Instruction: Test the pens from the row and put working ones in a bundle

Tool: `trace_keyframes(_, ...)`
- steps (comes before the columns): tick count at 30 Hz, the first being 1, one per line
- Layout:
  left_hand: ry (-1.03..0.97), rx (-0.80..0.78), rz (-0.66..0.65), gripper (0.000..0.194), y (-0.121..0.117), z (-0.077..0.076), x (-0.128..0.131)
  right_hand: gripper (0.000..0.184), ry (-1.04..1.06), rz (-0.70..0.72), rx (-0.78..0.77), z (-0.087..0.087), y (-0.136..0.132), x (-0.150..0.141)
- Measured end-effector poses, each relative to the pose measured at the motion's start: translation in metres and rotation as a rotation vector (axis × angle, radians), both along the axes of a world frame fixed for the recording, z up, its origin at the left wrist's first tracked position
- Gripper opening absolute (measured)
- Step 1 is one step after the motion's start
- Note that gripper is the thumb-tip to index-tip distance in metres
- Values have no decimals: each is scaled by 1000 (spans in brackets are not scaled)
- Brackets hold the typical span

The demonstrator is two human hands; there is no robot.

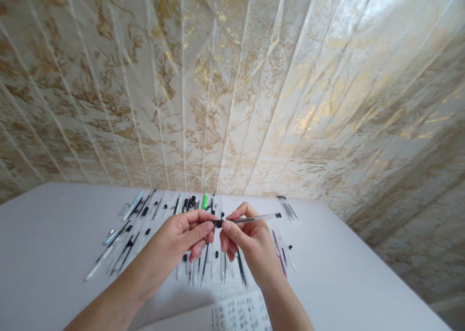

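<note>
A clear-barrelled pen [254,219] with a black end lies level between my hands above the white table [43,253]. My right hand [247,239] pinches the barrel near its left end, with the rest of the pen sticking out to the right. My left hand [181,236] pinches the pen's dark tip section [218,223] with thumb and forefinger. Both hands hover over a spread of several pens and pen parts [163,234] lying on the table.
A green marker [204,201] lies at the far edge of the spread, and a small bundle of dark refills [288,209] to the right. A sheet with handwriting [241,314] rests near me. A gold-patterned wall [232,79] rises behind the table.
</note>
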State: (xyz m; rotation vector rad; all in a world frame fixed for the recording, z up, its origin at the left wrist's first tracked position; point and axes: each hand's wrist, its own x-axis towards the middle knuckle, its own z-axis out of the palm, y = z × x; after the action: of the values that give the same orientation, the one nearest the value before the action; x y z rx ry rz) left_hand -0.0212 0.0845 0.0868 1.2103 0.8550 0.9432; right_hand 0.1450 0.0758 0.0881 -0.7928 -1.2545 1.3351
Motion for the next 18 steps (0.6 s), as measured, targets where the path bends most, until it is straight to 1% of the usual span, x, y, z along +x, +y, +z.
trace_keyframes(5,53,12,76,23,-2,4,0,36,42,6,-30,-11,4,-7)
trace_keyframes(8,35,21,76,24,-4,5,8,35,61,-21,-8,-13,5,-8)
trace_keyframes(9,24,23,56,27,-6,3,14,34,30,-51,12,-12,5,-6)
trace_keyframes(10,19,18,26,30,-9,-2,21,34,-68,-104,36,-11,7,-2)
trace_keyframes(12,44,-9,-55,35,-18,-18,39,33,-408,-249,72,-7,14,15)
trace_keyframes(13,74,-43,-99,37,-25,-29,50,33,-642,-330,76,-5,20,28)
trace_keyframes(14,116,-71,-136,38,-32,-42,60,32,-797,-382,53,-4,28,43)
trace_keyframes(15,179,-66,-176,36,-40,-55,70,29,-888,-407,23,-4,36,61)
trace_keyframes(16,220,-19,-248,30,-48,-68,78,24,-986,-433,-17,-5,46,80)
trace_keyframes(18,284,96,-396,9,-62,-90,89,18,-1205,-465,-135,-10,67,116)
